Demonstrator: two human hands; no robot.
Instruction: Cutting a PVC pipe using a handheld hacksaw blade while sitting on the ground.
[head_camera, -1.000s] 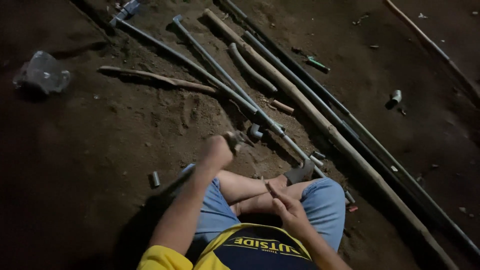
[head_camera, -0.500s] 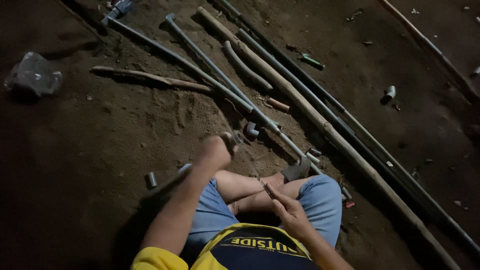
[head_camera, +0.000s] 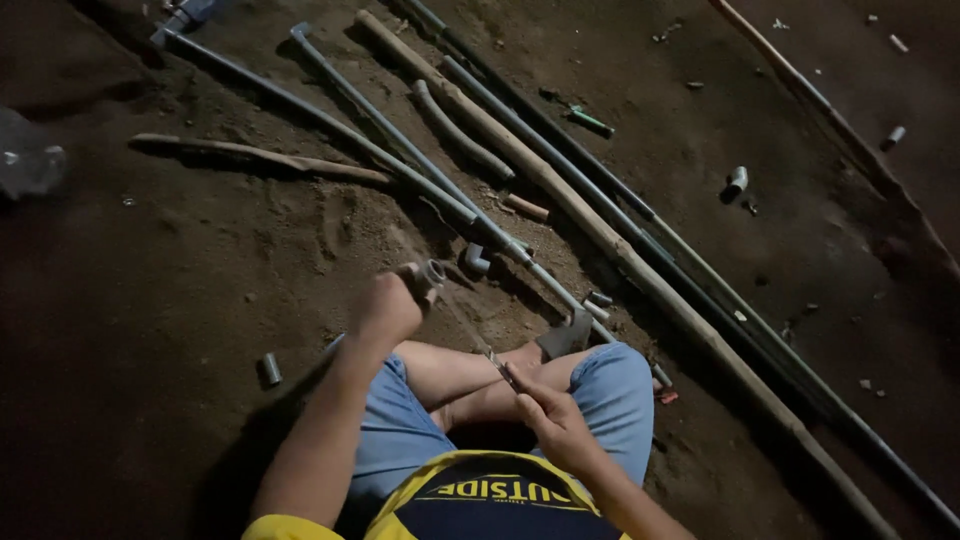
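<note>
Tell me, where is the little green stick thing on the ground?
In the head view, the small green stick-shaped object lies on the dirt floor at upper centre, just right of the long dark pipes, far beyond both hands.

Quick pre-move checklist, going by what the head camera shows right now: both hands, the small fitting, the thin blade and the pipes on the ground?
1. Left hand closed on the short grey pipe fitting, open end showing: ok.
2. Right hand gripping the thin blade: ok.
3. Blade tip touching the fitting: cannot tell, dim and thin.
4. Blade runs over the bare knees, close above the skin: not ok.
5. Long grey pipes and wooden pole lie on the dirt beyond the hands, apart from them: ok.
6. Spare elbow fitting lies near the left hand: ok.
</note>
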